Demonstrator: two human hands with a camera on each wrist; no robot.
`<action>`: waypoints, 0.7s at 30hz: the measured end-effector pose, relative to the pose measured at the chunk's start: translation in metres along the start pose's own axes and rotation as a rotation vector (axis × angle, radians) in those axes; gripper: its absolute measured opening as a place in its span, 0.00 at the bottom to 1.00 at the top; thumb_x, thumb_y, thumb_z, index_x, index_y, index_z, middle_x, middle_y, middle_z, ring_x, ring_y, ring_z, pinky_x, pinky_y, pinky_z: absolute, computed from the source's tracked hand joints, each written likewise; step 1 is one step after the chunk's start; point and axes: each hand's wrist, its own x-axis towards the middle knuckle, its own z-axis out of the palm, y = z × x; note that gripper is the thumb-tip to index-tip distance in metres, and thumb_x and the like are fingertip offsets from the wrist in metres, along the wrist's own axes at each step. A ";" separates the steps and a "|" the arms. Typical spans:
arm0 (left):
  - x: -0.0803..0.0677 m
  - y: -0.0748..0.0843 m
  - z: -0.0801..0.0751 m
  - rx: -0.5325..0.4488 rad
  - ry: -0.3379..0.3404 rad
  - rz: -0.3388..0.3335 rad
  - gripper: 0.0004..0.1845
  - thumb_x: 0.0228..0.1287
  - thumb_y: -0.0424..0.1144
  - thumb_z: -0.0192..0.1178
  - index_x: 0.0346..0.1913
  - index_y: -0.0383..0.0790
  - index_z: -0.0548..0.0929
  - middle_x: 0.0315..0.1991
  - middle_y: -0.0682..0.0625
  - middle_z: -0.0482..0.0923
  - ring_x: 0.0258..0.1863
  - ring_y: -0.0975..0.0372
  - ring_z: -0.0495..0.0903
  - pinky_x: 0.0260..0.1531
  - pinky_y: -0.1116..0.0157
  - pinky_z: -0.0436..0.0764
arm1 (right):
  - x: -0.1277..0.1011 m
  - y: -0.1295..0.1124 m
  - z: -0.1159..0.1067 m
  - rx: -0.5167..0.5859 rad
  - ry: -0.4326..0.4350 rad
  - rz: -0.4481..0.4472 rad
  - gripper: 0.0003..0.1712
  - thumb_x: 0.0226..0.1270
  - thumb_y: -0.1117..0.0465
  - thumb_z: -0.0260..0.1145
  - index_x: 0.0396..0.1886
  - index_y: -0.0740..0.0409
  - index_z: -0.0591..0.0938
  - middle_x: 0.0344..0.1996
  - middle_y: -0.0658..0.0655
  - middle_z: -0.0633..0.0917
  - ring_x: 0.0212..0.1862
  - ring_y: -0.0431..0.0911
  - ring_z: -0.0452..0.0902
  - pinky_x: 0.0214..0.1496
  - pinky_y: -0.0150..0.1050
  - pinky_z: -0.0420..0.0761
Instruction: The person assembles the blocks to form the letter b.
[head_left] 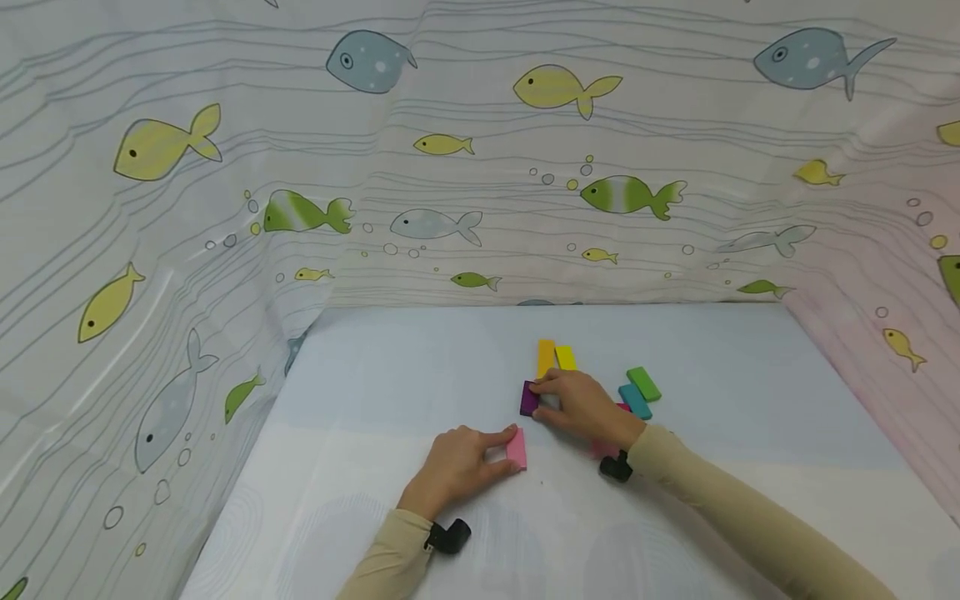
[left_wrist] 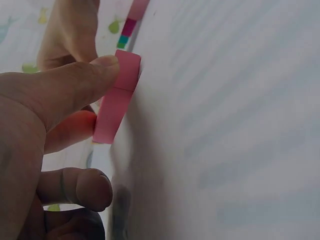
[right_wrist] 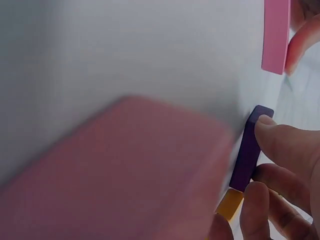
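Pink block [head_left: 516, 448] on edge on the counter [head_left: 390, 392], pinched by left hand [head_left: 457, 462], long axis pointing away. Purple block [head_left: 528, 398] just beyond and to the right, gripped by right hand [head_left: 581, 406], likewise standing on edge.

On the pale cloth-covered table [head_left: 390, 375], the pink rectangular block [head_left: 516, 448] lies nearest the person, with the purple rectangular block [head_left: 528, 398] just behind it. Behind that sit the orange rectangular block [head_left: 545, 357] and yellow rectangular block [head_left: 566, 357], side by side. The teal rectangular block [head_left: 635, 401] and green rectangular block [head_left: 643, 383] lie to the right.
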 end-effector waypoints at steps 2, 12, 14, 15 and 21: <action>-0.001 -0.003 -0.002 -0.004 0.008 -0.013 0.29 0.65 0.65 0.69 0.68 0.64 0.84 0.14 0.56 0.71 0.22 0.66 0.73 0.23 0.66 0.71 | 0.005 -0.002 0.002 -0.002 0.003 -0.006 0.26 0.66 0.51 0.79 0.61 0.55 0.89 0.52 0.54 0.90 0.49 0.48 0.86 0.55 0.46 0.87; -0.004 -0.018 -0.011 -0.040 0.021 -0.073 0.29 0.63 0.63 0.72 0.66 0.62 0.86 0.12 0.59 0.66 0.19 0.68 0.54 0.20 0.66 0.65 | 0.033 -0.013 0.010 -0.011 -0.033 -0.022 0.26 0.66 0.52 0.80 0.61 0.56 0.89 0.53 0.56 0.90 0.55 0.51 0.86 0.60 0.48 0.86; -0.004 -0.021 -0.013 -0.044 0.019 -0.081 0.29 0.63 0.62 0.72 0.67 0.61 0.86 0.13 0.58 0.67 0.19 0.68 0.55 0.20 0.66 0.65 | 0.039 -0.016 0.011 -0.015 -0.047 -0.019 0.26 0.66 0.51 0.79 0.61 0.56 0.89 0.54 0.56 0.90 0.55 0.51 0.86 0.61 0.47 0.86; -0.004 -0.022 -0.013 -0.046 0.019 -0.083 0.29 0.63 0.62 0.72 0.67 0.61 0.86 0.13 0.59 0.67 0.19 0.68 0.55 0.20 0.66 0.65 | 0.042 -0.016 0.011 -0.015 -0.052 -0.016 0.26 0.66 0.51 0.79 0.62 0.55 0.89 0.54 0.55 0.90 0.56 0.51 0.86 0.61 0.47 0.86; -0.006 -0.028 -0.016 -0.080 0.021 -0.111 0.29 0.63 0.62 0.73 0.67 0.63 0.85 0.14 0.61 0.63 0.18 0.70 0.55 0.19 0.68 0.61 | 0.055 -0.021 0.015 -0.028 -0.048 -0.042 0.26 0.67 0.52 0.79 0.62 0.56 0.88 0.54 0.56 0.90 0.56 0.52 0.86 0.63 0.48 0.85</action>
